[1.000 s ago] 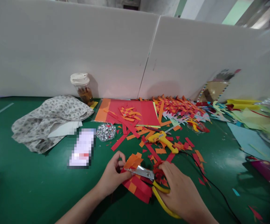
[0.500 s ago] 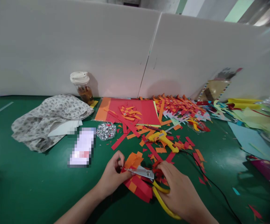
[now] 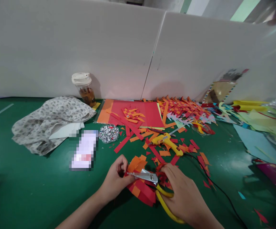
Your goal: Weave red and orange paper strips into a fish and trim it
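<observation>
Scissors (image 3: pixel 153 178), one pair with yellow handles, lie in the right hand (image 3: pixel 184 194) in the head view, its fingers curled closed around the handles and the blades across one woven red and orange paper piece (image 3: pixel 136 191). The left hand (image 3: pixel 116 178) is nearly closed, pinching that piece by its near-left edge between thumb and fingers. Both are low in the middle of the view, over one green table (image 3: pixel 44 197). Beyond them lies one yellow glue gun (image 3: pixel 167 142) among paper scraps (image 3: pixel 164 153), too many to count. Behind, one small woven fish (image 3: pixel 132 115) rests on red and orange sheets (image 3: pixel 149 111); to its right, more woven fish (image 3: pixel 183 108) overlap, their number unclear. On the left are one round box of toy eyes (image 3: pixel 109 133), one blurred phone (image 3: pixel 84 149), one patterned cloth (image 3: pixel 49 122) and one white-lidded cup (image 3: pixel 86 90), upright near the two-panel white wall (image 3: pixel 68 41).
</observation>
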`<state>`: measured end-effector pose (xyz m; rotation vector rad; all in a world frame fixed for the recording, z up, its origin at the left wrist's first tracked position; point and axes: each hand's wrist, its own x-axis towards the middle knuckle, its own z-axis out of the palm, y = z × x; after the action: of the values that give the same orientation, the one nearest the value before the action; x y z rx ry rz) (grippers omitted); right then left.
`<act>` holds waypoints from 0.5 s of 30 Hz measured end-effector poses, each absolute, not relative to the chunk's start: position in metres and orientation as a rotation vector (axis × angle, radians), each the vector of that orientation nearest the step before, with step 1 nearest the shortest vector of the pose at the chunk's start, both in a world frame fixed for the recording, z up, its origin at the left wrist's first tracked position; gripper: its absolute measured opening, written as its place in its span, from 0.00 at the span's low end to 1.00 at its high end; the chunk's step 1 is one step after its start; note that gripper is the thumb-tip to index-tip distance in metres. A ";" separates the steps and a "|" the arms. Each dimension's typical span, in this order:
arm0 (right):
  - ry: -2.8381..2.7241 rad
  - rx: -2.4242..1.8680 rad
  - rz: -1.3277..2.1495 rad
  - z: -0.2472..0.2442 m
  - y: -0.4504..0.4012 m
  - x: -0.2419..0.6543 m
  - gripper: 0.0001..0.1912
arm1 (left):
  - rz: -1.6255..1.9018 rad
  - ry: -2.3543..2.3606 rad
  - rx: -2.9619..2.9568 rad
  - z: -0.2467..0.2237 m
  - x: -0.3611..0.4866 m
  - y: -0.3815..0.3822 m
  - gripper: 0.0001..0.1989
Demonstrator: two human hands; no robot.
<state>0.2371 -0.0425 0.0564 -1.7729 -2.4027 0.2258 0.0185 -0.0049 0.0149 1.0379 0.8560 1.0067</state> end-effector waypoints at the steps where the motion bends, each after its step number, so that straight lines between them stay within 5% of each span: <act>1: -2.405 -1.772 0.226 0.057 -0.042 0.237 0.14 | 1.007 0.858 1.043 0.015 0.019 -0.005 0.20; 15: -2.386 -1.773 0.292 0.056 -0.041 0.235 0.11 | 1.008 0.914 1.078 0.014 0.018 -0.004 0.21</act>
<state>0.2347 -0.0411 0.0560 -1.7734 -2.3864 0.2921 0.0181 -0.0035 0.0141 1.0782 0.9143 1.0085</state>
